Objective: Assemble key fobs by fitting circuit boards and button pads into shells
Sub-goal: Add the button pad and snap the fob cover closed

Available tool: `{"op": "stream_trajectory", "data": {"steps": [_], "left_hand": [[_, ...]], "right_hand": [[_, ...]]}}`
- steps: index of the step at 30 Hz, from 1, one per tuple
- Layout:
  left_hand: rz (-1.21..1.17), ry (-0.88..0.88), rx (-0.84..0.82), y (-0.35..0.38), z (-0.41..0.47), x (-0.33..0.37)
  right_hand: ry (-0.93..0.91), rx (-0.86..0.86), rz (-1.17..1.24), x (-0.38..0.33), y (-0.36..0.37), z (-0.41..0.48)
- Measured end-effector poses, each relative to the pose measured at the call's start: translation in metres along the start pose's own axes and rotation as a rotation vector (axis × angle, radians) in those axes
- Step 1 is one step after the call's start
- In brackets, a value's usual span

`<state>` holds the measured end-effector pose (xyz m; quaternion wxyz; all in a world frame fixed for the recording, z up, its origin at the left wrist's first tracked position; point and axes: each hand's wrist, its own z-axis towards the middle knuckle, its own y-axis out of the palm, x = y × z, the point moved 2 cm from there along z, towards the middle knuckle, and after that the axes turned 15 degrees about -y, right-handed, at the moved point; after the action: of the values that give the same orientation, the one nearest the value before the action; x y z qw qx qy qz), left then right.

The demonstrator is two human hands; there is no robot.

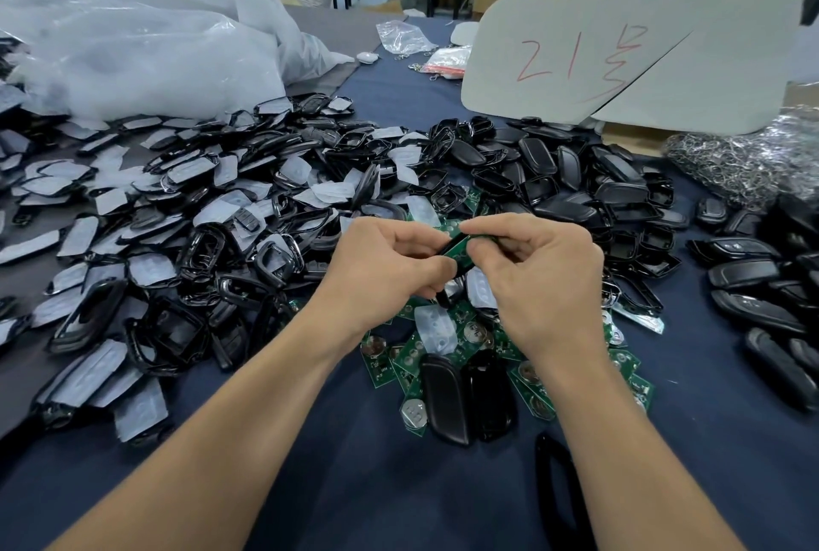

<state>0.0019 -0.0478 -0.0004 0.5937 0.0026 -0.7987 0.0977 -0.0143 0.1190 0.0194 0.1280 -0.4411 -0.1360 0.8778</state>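
My left hand (385, 266) and my right hand (536, 271) meet above the middle of the table. Together they grip a black key fob shell (447, 293) with a green circuit board (458, 246) set in it. The left fingers curl round the shell's lower end; the right thumb and fingers pinch the board's upper end. Under the hands lie loose green circuit boards (383, 366) with coin cells, a translucent button pad (436, 326) and two black shells (445, 399).
A big heap of black shell frames with white-backed button pads (212, 222) fills the left. Black shell backs (571, 178) pile up behind and right. Metal key rings (740, 160) lie far right. White sign (620, 58) and plastic bags (133, 45) stand behind.
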Motion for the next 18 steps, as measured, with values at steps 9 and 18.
{"op": "stream_trajectory", "data": {"steps": [9,18], "left_hand": [[-0.082,0.029,0.063,0.0025,-0.0053,0.0005],[-0.097,0.017,-0.028,0.0064,-0.009,0.0035]], "right_hand": [[0.056,-0.007,0.104,0.0002,-0.0045,0.0008],[0.046,0.016,0.046,0.0036,-0.006,0.0022]]}}
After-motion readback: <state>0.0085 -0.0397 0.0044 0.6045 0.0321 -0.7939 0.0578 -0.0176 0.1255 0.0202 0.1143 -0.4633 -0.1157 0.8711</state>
